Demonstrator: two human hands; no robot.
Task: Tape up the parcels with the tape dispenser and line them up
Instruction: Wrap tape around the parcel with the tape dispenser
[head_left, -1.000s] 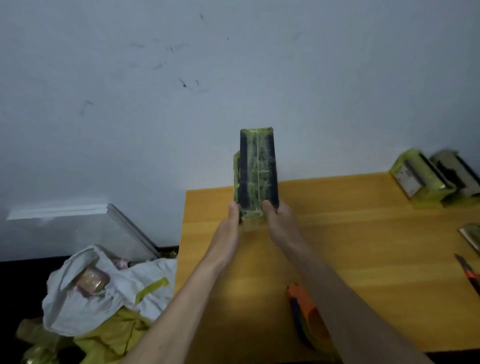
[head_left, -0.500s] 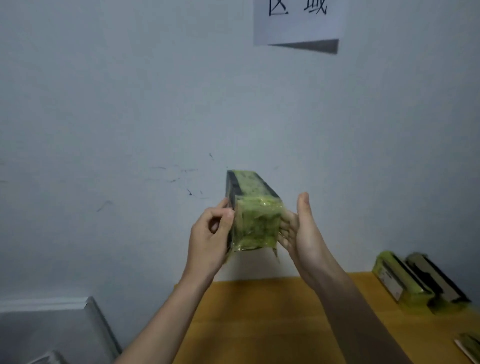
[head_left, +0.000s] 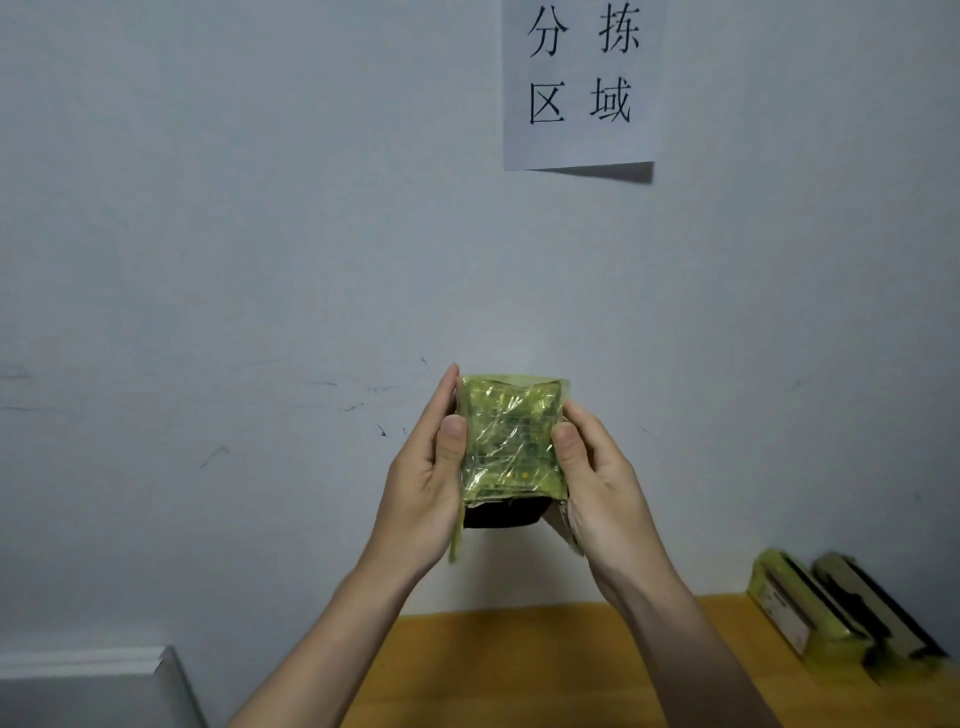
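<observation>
The wall (head_left: 260, 234) fills most of the view, with a paper sign (head_left: 579, 85) stuck high on it. Below runs the table (head_left: 519, 670); two taped parcels (head_left: 841, 618) lie side by side at its right end, likely the start of the line. A third parcel (head_left: 511, 441) is held up in the air, well above the table, end face toward the camera, probably to check the tape there. The left hand (head_left: 423, 483) and right hand (head_left: 597, 483) clasp its sides, thumbs pressed on the taped face.
</observation>
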